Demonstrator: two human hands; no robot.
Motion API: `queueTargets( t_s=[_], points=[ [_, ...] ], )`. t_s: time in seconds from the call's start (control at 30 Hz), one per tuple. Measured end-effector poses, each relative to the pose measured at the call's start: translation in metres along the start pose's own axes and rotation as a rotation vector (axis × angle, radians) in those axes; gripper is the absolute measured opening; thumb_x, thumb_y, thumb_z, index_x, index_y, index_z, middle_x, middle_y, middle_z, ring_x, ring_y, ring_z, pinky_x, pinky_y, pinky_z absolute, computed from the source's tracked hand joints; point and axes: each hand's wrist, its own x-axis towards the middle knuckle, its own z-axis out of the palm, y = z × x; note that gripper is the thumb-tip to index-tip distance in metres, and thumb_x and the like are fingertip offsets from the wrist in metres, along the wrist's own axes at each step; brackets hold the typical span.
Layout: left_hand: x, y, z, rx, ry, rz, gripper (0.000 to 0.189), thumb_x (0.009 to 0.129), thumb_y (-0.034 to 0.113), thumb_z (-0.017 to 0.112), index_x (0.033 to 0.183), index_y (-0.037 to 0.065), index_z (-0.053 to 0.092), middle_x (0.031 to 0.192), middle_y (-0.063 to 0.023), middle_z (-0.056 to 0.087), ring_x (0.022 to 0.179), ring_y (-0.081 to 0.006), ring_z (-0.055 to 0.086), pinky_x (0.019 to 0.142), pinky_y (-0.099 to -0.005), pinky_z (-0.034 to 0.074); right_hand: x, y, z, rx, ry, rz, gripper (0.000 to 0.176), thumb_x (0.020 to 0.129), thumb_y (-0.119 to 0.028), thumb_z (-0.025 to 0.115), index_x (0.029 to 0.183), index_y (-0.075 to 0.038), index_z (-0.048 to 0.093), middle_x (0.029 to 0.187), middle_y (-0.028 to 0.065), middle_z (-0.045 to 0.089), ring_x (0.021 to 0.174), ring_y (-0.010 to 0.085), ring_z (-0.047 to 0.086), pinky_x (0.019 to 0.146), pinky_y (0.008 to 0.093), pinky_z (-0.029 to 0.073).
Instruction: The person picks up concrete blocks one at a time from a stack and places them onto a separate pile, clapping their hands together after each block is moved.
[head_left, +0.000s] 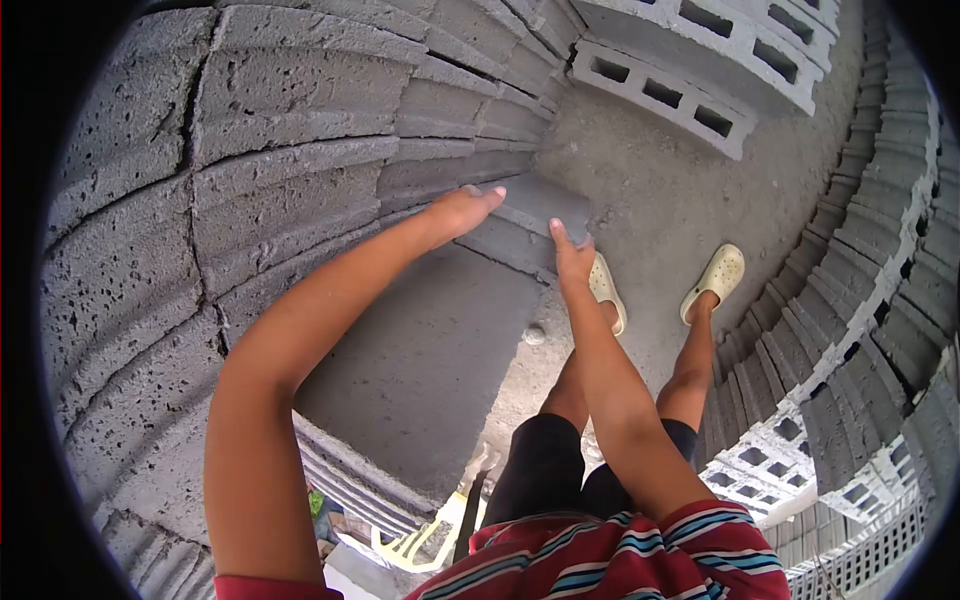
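A smooth, flat-topped grey stack [430, 350] lies near left, beside a rough, pitted block wall [290, 100]. At its far end, the left hand [463, 213] and right hand [573, 262], apart, grip opposite ends of a curved grey tile [542, 205]. Farther right, hollow concrete blocks [665, 100] show rectangular holes.

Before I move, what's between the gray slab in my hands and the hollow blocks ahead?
Only dusty ground lies between the gray slab and the hollow blocks, as the head view shows.
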Motion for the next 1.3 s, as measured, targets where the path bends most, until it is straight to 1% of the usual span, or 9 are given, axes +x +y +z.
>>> queueTargets(
  t_s=[0.17,0.27,0.53,0.7,0.8,0.83,0.97,1.07,1.3],
  points=[
    [0.001,0.010,-0.005,-0.017,-0.006,-0.037,0.077,0.082,0.058,0.033,0.127,-0.004,0.031,0.133,-0.0215,0.030,0.125,-0.0320,0.025,0.101,-0.0389,0.021,0.012,0.003,0.007,-0.023,0.097,0.053,0.072,0.064,-0.035,0.075,0.111,0.010,0.044,0.105,0.0185,0.054,0.097,0.0241,0.052,0.086,0.0308,0.039],
    [0.039,-0.006,0.016,-0.078,0.081,-0.129,0.078,0.082,0.059,0.031,0.130,-0.004,0.027,0.136,-0.0212,0.024,0.128,-0.0313,0.020,0.102,-0.0389,0.018,0.011,-0.011,0.000,0.031,-0.020,0.069,0.090,0.060,-0.044,0.074,0.117,0.015,0.037,0.108,0.0242,0.053,0.101,0.0284,0.051,0.088,0.0316,0.037],
    [0.095,-0.018,0.024,-0.399,0.085,-0.255,0.085,0.080,0.064,0.030,0.135,0.002,0.012,0.141,-0.0175,0.011,0.130,-0.0295,0.011,0.104,-0.0366,0.010,0.010,-0.022,-0.007,-0.055,-0.004,0.216,0.094,0.060,-0.035,0.077,0.123,0.015,0.028,0.112,0.0231,0.049,0.104,0.0254,0.048,0.090,0.0302,0.036],
    [0.144,-0.053,0.037,-0.768,0.173,-0.208,0.085,0.079,0.062,0.036,0.134,0.001,0.017,0.139,-0.0184,0.018,0.128,-0.0306,0.019,0.104,-0.0368,0.012,0.037,-0.020,-0.009,0.020,-0.042,0.195,0.076,0.060,-0.034,0.077,0.112,0.011,0.045,0.100,0.0189,0.056,0.092,0.0233,0.054,0.083,0.0305,0.041],
    [0.143,-0.043,0.046,-0.676,0.215,-0.252,0.089,0.072,0.062,0.044,0.130,-0.003,0.028,0.135,-0.0203,0.027,0.126,-0.0285,0.026,0.101,-0.0344,0.020,0.050,-0.024,-0.014,-0.026,-0.014,0.237,0.066,0.060,-0.033,0.077,0.105,0.008,0.051,0.095,0.0164,0.058,0.086,0.0218,0.056,0.079,0.0312,0.043],
    [0.119,-0.019,0.041,-0.719,0.186,-0.253,0.089,0.069,0.061,0.048,0.128,-0.003,0.033,0.131,-0.0205,0.034,0.122,-0.0290,0.031,0.099,-0.0340,0.023,0.047,-0.037,-0.024,-0.012,-0.103,0.303,0.100,0.055,-0.043,0.076,0.119,0.019,0.030,0.115,0.0307,0.045,0.111,0.0306,0.046,0.093,0.0311,0.034],
    [0.107,0.001,0.049,-0.624,0.035,-0.117,0.087,0.068,0.063,0.049,0.127,-0.001,0.035,0.129,-0.0181,0.037,0.121,-0.0276,0.031,0.100,-0.0338,0.020,0.046,-0.062,-0.058,0.012,-0.075,0.336,0.103,0.055,-0.042,0.077,0.122,0.018,0.027,0.119,0.0300,0.042,0.112,0.0318,0.043,0.094,0.0357,0.033],
    [0.092,0.013,0.041,-0.629,-0.396,0.071,0.088,0.068,0.060,0.055,0.128,-0.001,0.033,0.133,-0.0167,0.032,0.124,-0.0261,0.026,0.101,-0.0338,0.017,0.072,-0.063,-0.098,0.108,-0.189,0.382,0.104,0.055,-0.043,0.077,0.124,0.016,0.025,0.122,0.0295,0.039,0.114,0.0321,0.041,0.094,0.0391,0.033],
    [0.094,0.105,0.117,-0.604,-0.077,0.083,0.072,0.062,0.038,0.071,0.116,-0.001,0.043,0.126,-0.0135,0.039,0.116,-0.0228,0.035,0.100,-0.0348,0.017,0.149,-0.085,-0.174,-0.259,0.007,0.276,0.102,0.064,-0.060,0.060,0.129,0.008,0.022,0.128,0.0253,0.034,0.118,0.0347,0.037,0.098,0.0421,0.027]
  ],
)
